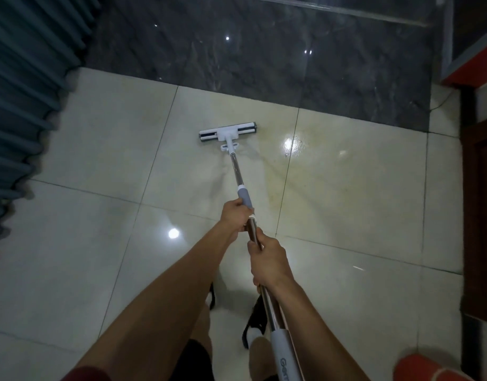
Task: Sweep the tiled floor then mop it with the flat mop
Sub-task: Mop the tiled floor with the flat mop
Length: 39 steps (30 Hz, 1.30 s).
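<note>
Setting: pale tiled floor (104, 270) meets a dark marble strip (264, 59) at the far side; blue curtain (19, 86) on the left.
Mop: flat mop (227, 133) head lies flat on the tiles just short of the marble, wet sheen to its right.
Hands: left hand (236, 215) grips the grey sleeve; right hand (268, 261) grips the pole nearer the body.
Technique: judging by the streaks, overlapping straight strokes with the head kept flat would serve best.
</note>
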Each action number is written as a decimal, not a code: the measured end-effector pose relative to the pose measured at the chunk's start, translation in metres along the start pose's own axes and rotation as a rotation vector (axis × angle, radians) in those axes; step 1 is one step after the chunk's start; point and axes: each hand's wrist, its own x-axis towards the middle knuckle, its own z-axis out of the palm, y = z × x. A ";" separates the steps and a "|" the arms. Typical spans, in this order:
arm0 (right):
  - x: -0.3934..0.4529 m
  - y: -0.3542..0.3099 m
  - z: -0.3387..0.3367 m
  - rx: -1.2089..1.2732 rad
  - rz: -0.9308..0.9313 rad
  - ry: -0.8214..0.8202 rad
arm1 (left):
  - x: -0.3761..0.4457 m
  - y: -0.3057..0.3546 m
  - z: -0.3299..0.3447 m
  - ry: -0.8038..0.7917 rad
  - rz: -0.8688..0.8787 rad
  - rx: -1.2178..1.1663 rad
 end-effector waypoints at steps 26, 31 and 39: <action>0.238 -0.279 0.040 0.099 0.052 0.078 | 0.244 0.299 -0.091 -0.199 0.074 0.145; 0.209 -0.243 0.047 0.113 0.037 0.080 | 0.228 0.261 -0.078 -0.137 0.088 0.273; 0.112 -0.134 0.073 0.137 0.062 0.125 | 0.153 0.144 -0.063 -0.173 0.056 0.375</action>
